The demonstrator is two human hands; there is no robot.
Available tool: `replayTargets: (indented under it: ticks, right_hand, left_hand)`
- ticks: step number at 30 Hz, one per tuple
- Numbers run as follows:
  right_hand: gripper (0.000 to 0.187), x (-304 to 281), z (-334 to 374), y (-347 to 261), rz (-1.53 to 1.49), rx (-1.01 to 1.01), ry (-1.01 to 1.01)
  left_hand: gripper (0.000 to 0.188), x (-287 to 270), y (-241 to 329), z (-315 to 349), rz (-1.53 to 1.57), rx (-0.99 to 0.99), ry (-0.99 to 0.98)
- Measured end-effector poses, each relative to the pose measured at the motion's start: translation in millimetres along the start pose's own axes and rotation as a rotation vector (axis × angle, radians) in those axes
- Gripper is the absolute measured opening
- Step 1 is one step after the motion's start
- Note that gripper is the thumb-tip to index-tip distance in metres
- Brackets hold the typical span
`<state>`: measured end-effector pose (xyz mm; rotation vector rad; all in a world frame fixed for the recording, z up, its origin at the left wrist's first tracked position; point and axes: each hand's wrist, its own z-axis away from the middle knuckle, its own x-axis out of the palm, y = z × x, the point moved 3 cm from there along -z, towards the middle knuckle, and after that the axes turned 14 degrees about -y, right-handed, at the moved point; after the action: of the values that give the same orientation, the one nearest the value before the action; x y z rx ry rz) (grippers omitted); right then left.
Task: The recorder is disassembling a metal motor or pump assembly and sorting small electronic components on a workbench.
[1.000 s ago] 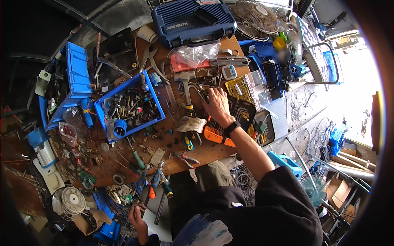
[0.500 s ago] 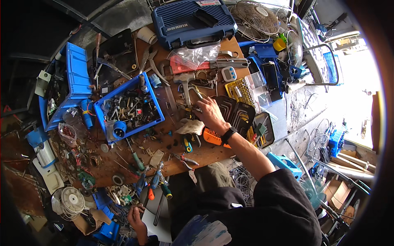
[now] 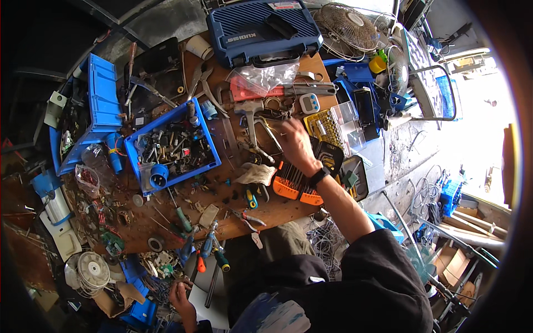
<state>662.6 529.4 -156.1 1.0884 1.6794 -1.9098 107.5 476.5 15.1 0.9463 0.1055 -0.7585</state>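
My right hand (image 3: 298, 147) is over the right part of the wooden bench, its fingers bent and smeared by motion. Whether it holds anything cannot be made out. Just left of it lie a locking clamp (image 3: 269, 133) and a hammer-like metal tool (image 3: 251, 119). Partly under the hand and wrist are a black tool case (image 3: 331, 157) and an orange case of drill bits (image 3: 286, 185). Low in the view, my left hand (image 3: 182, 299) is beside the bench's front edge. Its fingers are curled round something too small to name.
A blue bin (image 3: 209, 162) of small metal parts sits left of centre. Screwdrivers (image 3: 206, 244) jut over the front edge. A blue tool case (image 3: 264, 36) stands at the back, pliers (image 3: 248, 217) lie near the front, and fans (image 3: 347, 28) stand at far right.
My right hand has shifted right and slightly nearer, away from the clamp, uncovering more of the clamp and the orange case. My left hand stays low beside the bench.
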Motion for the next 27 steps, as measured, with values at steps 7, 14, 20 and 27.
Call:
replayTargets:
  ticks: [7,14,20,27]
  right_hand:
    - [0.021,-17,-39,63,0.165,0.088,0.053]
    - [0.028,-59,-44,65,-0.349,0.306,0.148]
    - [0.024,-59,-11,34,-0.263,0.180,-0.071]
    - [0.017,-49,32,-4,-0.161,0.186,0.148]
  left_hand:
    - [0.028,5,8,-3,0.037,0.007,0.001]
    - [0.027,7,20,1,0.024,0.026,-0.003]
    - [0.026,4,13,2,0.076,-0.027,-0.014]
    - [0.028,6,24,1,0.034,-0.025,-0.041]
